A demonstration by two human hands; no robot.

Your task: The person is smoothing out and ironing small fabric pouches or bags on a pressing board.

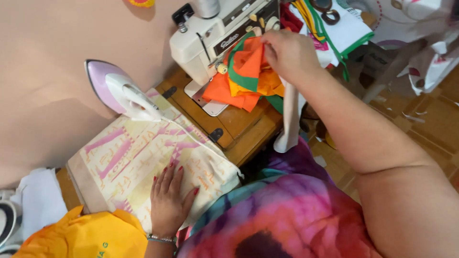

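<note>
On a wooden sewing table, the left hand lies spread flat on a patterned ironing pad. Far right, the right hand pinches orange-green fabric at the sewing machine; an iron stands near. The step looks like gathering; lifting needs a firm grip.

I am looking down into a home sewing corner. A white sewing machine is sitting on a wooden table against a plain peach wall. An iron is standing on a padded pressing cloth. Bright fabric pieces are piling up by the machine, and a parquet floor is showing beyond.
</note>
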